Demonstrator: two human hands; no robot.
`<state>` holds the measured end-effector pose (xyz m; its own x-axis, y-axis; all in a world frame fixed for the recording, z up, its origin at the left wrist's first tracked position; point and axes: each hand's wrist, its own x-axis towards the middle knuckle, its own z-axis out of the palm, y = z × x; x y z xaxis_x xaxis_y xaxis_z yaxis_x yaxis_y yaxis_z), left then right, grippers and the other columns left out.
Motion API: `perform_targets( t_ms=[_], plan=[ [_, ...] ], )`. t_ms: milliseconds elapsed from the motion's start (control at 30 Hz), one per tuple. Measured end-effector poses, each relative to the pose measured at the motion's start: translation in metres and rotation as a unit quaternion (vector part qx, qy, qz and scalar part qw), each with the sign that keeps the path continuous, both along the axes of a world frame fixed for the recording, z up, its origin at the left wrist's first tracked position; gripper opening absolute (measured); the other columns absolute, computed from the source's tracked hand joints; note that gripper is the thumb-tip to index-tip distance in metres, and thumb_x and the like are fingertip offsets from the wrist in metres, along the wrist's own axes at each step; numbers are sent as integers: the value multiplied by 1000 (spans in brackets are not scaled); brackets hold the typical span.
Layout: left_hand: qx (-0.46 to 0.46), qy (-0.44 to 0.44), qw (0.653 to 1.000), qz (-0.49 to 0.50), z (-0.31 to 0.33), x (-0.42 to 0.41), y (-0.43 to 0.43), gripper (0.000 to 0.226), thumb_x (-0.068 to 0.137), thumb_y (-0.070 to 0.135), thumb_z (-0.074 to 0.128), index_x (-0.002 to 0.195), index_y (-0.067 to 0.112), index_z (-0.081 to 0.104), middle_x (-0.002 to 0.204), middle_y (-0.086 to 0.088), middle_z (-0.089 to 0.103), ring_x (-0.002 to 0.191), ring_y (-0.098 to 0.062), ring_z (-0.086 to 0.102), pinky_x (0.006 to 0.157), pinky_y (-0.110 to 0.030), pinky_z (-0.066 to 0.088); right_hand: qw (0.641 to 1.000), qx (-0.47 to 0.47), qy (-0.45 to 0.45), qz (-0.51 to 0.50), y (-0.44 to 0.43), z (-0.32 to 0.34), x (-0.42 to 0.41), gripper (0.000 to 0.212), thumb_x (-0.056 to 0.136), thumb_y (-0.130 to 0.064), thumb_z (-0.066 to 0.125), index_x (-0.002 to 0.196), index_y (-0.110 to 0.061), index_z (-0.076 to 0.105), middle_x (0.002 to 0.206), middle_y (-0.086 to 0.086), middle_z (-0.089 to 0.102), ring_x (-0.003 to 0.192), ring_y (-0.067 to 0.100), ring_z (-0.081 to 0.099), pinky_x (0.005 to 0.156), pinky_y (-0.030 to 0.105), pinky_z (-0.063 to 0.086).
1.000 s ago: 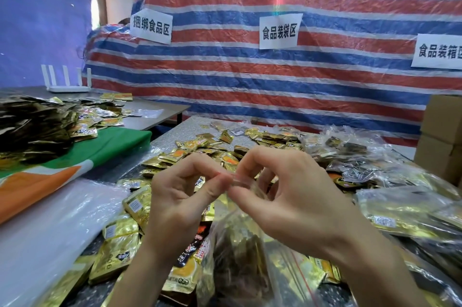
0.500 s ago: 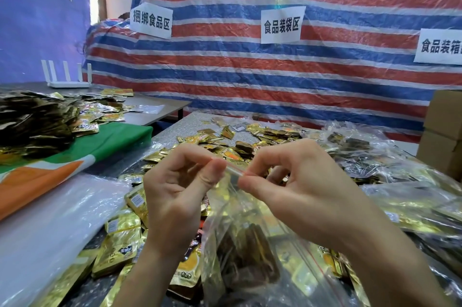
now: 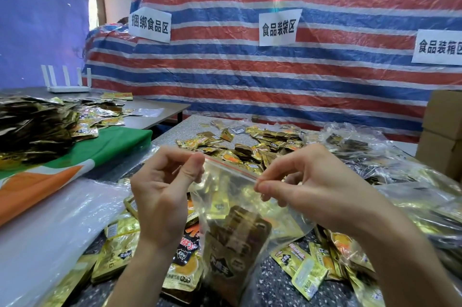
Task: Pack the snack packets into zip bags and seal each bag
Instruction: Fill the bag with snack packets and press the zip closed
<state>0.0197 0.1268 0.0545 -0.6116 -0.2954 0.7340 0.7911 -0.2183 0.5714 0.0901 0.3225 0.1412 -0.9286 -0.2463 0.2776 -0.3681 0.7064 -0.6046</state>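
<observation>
Zip bag (image 3: 237,206) is held up over the speckled table (image 3: 271,280), top edge stretched btwn both hands. L hand (image 3: 162,196) pinches the bag's left top corner, thumb against forefinger, other fingers curled. R hand (image 3: 307,189) pinches the top edge at its right end the same way. Red seal strip (image 3: 230,169) runs along the mouth; can't tell if it's pressed closed. Gold and brown snack pkts (image 3: 235,236) sit in the bag's lower part.

Under and around the bag, loose pkts (image 3: 307,271) lie on the dark tabletop. Beyond the bag, a wider spread of gold pkts (image 3: 250,146). Right of the bag, a heap of filled clear bags (image 3: 375,156); further right, stacked cardboard boxes (image 3: 442,131).

Left of the bag, a clear plastic sheet (image 3: 50,226) next to a green-orange cloth (image 3: 75,156), w/ a dark pkt heap (image 3: 32,129) further left. Beyond-left of the bag, a grey side table (image 3: 160,111) w/ a few pkts and a white router (image 3: 67,81), antennas up.

Far beyond the bag, a red-white-blue striped tarp (image 3: 275,76) serves as wall, w/ three paper signs (image 3: 278,27) in Chinese on it. Blue sheet (image 3: 42,19) hangs at far left.
</observation>
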Motion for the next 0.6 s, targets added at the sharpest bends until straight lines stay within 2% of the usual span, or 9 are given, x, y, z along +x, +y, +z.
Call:
perform_targets(
  t_ms=[100,133,200,267,333,433,600],
  plan=[
    [10,-3,1000,-2,1,-1,-2,9,79,30,73,74,23,72,64,1,63,61,-19,56,62,-29,48,1000,-13,-5,4,7,1,-1,6,84,-30,77,79,-32,78,74,2,74,74,37,65,63,46,54],
    [20,-6,1000,-1,1,-2,-4,7,79,30,73,74,25,73,64,3,63,61,-18,56,62,-27,48,1000,-18,-7,1,12,1,-2,8,83,-28,78,79,-34,78,74,2,74,73,34,66,61,44,54],
    [30,-11,999,1,1,-5,-7,6,79,30,72,74,27,74,64,5,63,61,-17,55,62,-26,47,999,-27,-19,-6,22,2,-4,12,82,-21,79,77,-32,79,74,-6,75,66,15,67,52,25,51],
    [27,-13,1000,-1,2,-6,-9,6,79,31,71,74,28,75,65,6,64,62,-18,55,63,-28,47,998,-33,-46,-15,26,2,-5,11,83,-17,78,76,-26,79,73,-8,74,62,4,64,53,13,47],
    [19,-19,1000,-10,0,-6,-6,7,79,32,71,75,27,75,66,4,64,63,-19,56,64,-30,48,997,-25,-65,-30,28,-1,-9,11,85,-20,77,75,-24,78,74,-6,73,60,5,63,53,16,48],
    [25,-41,998,-48,-2,-5,-1,10,77,34,72,74,24,73,65,-4,61,64,-22,55,66,-33,46,997,-1,-70,-42,30,-6,-12,12,87,-21,75,75,-20,76,78,0,74,70,19,68,62,32,58],
    [18,-50,994,-91,-3,-5,-1,22,77,42,80,78,22,72,66,-8,60,65,-26,55,68,-31,48,996,-21,-80,-14,36,-2,-9,8,84,-11,78,80,-17,77,82,4,76,76,21,71,70,37,62]
  ],
)
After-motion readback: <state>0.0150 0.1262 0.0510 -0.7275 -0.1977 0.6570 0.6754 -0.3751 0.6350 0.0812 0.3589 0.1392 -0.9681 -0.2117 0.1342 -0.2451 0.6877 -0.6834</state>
